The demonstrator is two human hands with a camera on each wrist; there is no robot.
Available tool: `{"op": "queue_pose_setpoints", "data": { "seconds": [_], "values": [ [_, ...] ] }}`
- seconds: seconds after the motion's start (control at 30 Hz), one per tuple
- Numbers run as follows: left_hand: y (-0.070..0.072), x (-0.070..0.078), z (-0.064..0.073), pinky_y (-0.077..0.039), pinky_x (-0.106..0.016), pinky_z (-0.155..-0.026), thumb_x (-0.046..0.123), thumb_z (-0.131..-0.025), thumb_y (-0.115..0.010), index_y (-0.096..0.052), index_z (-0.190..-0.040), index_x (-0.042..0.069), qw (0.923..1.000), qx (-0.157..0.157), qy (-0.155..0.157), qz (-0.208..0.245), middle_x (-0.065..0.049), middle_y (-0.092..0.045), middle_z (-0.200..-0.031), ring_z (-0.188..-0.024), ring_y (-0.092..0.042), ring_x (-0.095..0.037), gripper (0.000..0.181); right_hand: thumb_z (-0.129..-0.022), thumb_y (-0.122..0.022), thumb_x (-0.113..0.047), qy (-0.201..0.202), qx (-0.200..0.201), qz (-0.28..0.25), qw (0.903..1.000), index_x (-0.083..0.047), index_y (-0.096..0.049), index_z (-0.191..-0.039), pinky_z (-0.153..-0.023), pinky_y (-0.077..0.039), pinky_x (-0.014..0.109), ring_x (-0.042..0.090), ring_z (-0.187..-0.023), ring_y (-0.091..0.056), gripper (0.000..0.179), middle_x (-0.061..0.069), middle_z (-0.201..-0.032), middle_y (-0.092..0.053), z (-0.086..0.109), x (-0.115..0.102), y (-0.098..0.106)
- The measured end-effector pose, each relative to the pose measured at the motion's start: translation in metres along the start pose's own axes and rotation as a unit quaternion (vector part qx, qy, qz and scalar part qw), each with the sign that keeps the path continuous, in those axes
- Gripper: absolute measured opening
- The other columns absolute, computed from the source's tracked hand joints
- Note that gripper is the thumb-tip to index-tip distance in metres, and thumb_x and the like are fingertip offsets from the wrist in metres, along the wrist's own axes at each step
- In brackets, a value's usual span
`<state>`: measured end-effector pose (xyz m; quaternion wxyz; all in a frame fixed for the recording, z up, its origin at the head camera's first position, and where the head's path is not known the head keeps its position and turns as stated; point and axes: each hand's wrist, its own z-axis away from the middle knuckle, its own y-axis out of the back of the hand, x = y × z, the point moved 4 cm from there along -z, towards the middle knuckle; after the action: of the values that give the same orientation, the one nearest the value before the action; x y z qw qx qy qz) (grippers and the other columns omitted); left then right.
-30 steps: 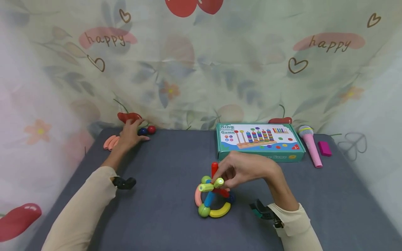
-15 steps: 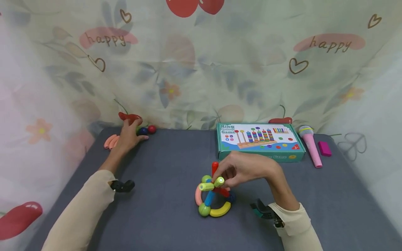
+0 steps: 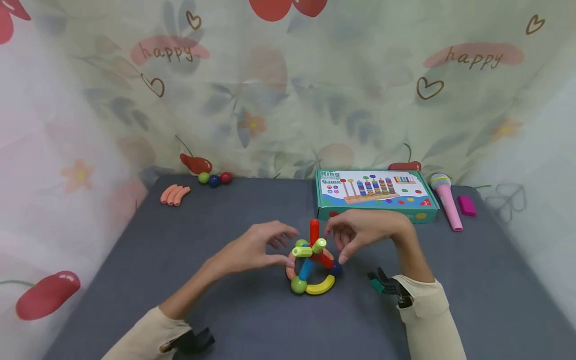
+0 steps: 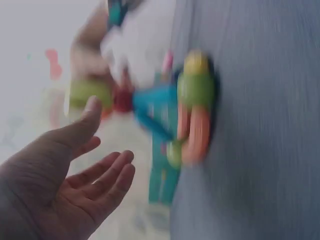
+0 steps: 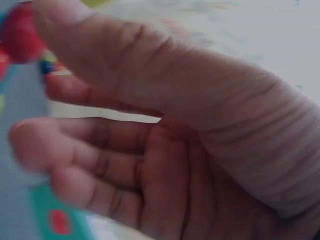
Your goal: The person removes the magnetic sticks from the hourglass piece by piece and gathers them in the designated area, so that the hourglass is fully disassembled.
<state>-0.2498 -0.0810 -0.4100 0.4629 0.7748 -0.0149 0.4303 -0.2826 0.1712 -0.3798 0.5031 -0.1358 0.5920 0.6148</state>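
Observation:
A toy of magnetic sticks and balls stands on the dark table, on a ring of curved pieces with a yellow curved stick [image 3: 321,286], a green ball [image 3: 299,285] and a dark blue ball [image 3: 336,268]. Blue sticks [image 3: 306,270] slope up from the ring, and a red stick [image 3: 315,231] and yellow-green sticks [image 3: 302,252] top it. My left hand [image 3: 261,250] is at its left, empty, fingers spread and thumb close to the pink curve. My right hand [image 3: 366,231] hovers at its right, fingers loosely bent around nothing; the right wrist view shows a red ball [image 5: 22,32] near the thumb.
Several pink curved sticks [image 3: 175,195] lie at the back left. Behind them sit a green ball [image 3: 204,178], a blue ball [image 3: 214,180] and a red ball [image 3: 226,178]. A game box [image 3: 378,195], pink microphone [image 3: 447,202] and magenta block [image 3: 467,205] lie at the back right.
My left hand has come from the loose balls at the back left to the toy's left side. My right hand has let go of the toy and drawn slightly right.

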Motion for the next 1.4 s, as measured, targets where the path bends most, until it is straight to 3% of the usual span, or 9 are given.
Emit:
{"op": "queue_pose_setpoints", "data": {
  "seconds": [0.1,0.33,0.5,0.67,0.97,1.1,1.2,1.3,1.4],
  "values": [
    [-0.011,0.010,-0.010,-0.063,-0.032,-0.088,0.024,-0.087,-0.086,-0.066,-0.126,0.008,0.9995,0.000,-0.013,0.030,-0.005,-0.071,-0.118,-0.102,-0.074,-0.016,0.047,-0.091,-0.083,-0.026,0.019,-0.032,-0.015,0.9992,-0.009,-0.070,-0.117,-0.074,-0.058,0.027,0.013,-0.074,-0.067,0.034,0.004,-0.090,-0.074,-0.028,0.012,-0.006],
    [-0.006,0.005,-0.026,-0.061,-0.023,-0.088,0.015,-0.087,-0.085,-0.071,-0.116,0.009,0.9976,0.003,-0.051,0.048,-0.005,-0.073,-0.110,-0.097,-0.074,-0.010,0.033,-0.094,-0.079,-0.016,0.097,-0.064,-0.095,0.9887,-0.003,-0.074,-0.105,-0.073,-0.062,0.051,0.050,-0.070,-0.066,0.018,0.016,-0.085,-0.075,-0.059,0.029,-0.011],
    [-0.006,0.000,-0.029,-0.060,-0.023,-0.091,0.018,-0.092,-0.081,-0.075,-0.115,0.012,0.9965,-0.012,-0.056,0.061,-0.004,-0.073,-0.110,-0.098,-0.071,-0.009,0.025,-0.093,-0.081,-0.020,0.100,-0.050,-0.086,0.9900,-0.005,-0.074,-0.104,-0.073,-0.063,0.036,0.035,-0.069,-0.069,0.020,0.015,-0.084,-0.074,-0.057,0.032,-0.012],
    [-0.008,-0.003,-0.024,-0.061,-0.027,-0.094,0.018,-0.094,-0.079,-0.075,-0.116,0.012,0.9959,-0.007,-0.049,0.075,-0.004,-0.076,-0.111,-0.099,-0.072,-0.008,0.023,-0.093,-0.081,-0.022,0.091,-0.035,-0.085,0.9916,-0.008,-0.076,-0.102,-0.071,-0.061,0.031,0.039,-0.068,-0.068,0.018,0.017,-0.081,-0.073,-0.057,0.030,-0.017],
    [-0.012,0.001,-0.021,-0.061,-0.026,-0.089,0.015,-0.094,-0.078,-0.077,-0.116,0.010,0.9950,-0.013,-0.048,0.086,-0.005,-0.080,-0.109,-0.092,-0.073,-0.005,0.023,-0.093,-0.081,-0.021,0.102,-0.011,-0.064,0.9927,-0.011,-0.077,-0.094,-0.067,-0.056,0.025,0.008,-0.066,-0.062,0.011,0.013,-0.077,-0.071,-0.049,0.036,-0.024],
    [-0.001,0.001,-0.019,-0.062,-0.028,-0.083,0.015,-0.096,-0.076,-0.076,-0.115,0.009,0.9914,0.005,-0.007,0.131,-0.007,-0.079,-0.107,-0.086,-0.072,-0.013,0.020,-0.092,-0.081,-0.021,0.105,0.000,-0.052,0.9931,-0.012,-0.079,-0.100,-0.073,-0.059,0.027,0.006,-0.073,-0.064,0.012,0.010,-0.085,-0.075,-0.044,0.039,-0.021],
    [0.022,0.000,-0.009,-0.062,-0.030,-0.082,0.015,-0.097,-0.075,-0.075,-0.112,0.010,0.9867,0.044,0.042,0.151,-0.007,-0.077,-0.105,-0.087,-0.073,-0.023,0.016,-0.093,-0.081,-0.023,0.107,0.005,-0.038,0.9935,-0.011,-0.080,-0.108,-0.079,-0.061,0.032,0.006,-0.081,-0.066,0.020,0.008,-0.095,-0.078,-0.041,0.041,-0.020],
    [0.059,-0.006,0.012,-0.060,-0.028,-0.079,0.018,-0.097,-0.075,-0.073,-0.106,0.014,0.9866,0.091,0.108,0.082,-0.005,-0.074,-0.100,-0.087,-0.073,-0.022,0.010,-0.092,-0.081,-0.026,0.100,0.008,-0.032,0.9944,-0.012,-0.080,-0.108,-0.078,-0.061,0.034,0.006,-0.082,-0.066,0.022,0.006,-0.094,-0.077,-0.040,0.042,-0.019],
    [0.100,-0.023,0.046,-0.055,-0.029,-0.076,0.017,-0.096,-0.072,-0.068,-0.098,0.010,0.9701,0.124,0.206,-0.030,-0.008,-0.071,-0.095,-0.086,-0.070,-0.021,0.009,-0.093,-0.080,-0.027,0.101,0.007,-0.030,0.9943,-0.012,-0.080,-0.111,-0.080,-0.061,0.036,0.008,-0.085,-0.066,0.023,0.004,-0.098,-0.078,-0.040,0.042,-0.018]
  ]
}}
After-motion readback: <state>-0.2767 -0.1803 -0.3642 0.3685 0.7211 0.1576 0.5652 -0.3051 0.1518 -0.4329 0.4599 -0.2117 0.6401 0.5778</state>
